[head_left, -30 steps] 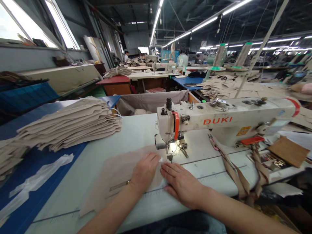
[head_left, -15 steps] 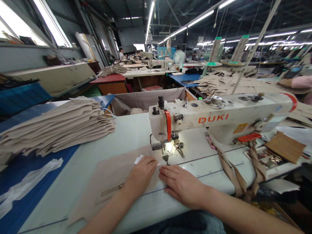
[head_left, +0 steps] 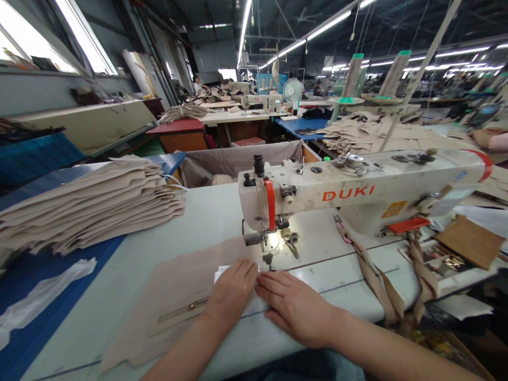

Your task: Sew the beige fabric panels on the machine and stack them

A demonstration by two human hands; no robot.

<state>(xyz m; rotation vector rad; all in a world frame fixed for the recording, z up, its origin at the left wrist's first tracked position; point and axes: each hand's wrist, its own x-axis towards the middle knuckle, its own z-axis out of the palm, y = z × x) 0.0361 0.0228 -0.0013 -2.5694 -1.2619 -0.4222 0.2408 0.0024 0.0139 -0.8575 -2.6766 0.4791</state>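
Note:
A beige fabric panel (head_left: pixel 166 275) lies on the sewing table, with a zipper (head_left: pixel 182 308) set in a slot in it. My left hand (head_left: pixel 234 288) rests over the panel, its fingers bent and closed on a small white piece (head_left: pixel 222 272) that sticks out on both sides. Whether that piece is cloth or paper I cannot tell. My right hand (head_left: pixel 293 304) lies palm down beside it, fingers stretched out and tips nearly touching my left fingertips. Both hands are just in front of the lit needle area of the sewing machine (head_left: pixel 349 193).
A stack of beige panels (head_left: pixel 91 206) sits at the left on a blue surface, near a white strip (head_left: pixel 51 304). Pink-handled snips (head_left: pixel 343 230) and beige straps (head_left: pixel 377 280) lie right of the needle. A parts tray (head_left: pixel 440 259) and thread cones (head_left: pixel 351 76) are farther right.
The fabric panel and zipper have shifted slightly left and toward me. More of the white piece shows beside my left hand. My right hand has edged slightly left.

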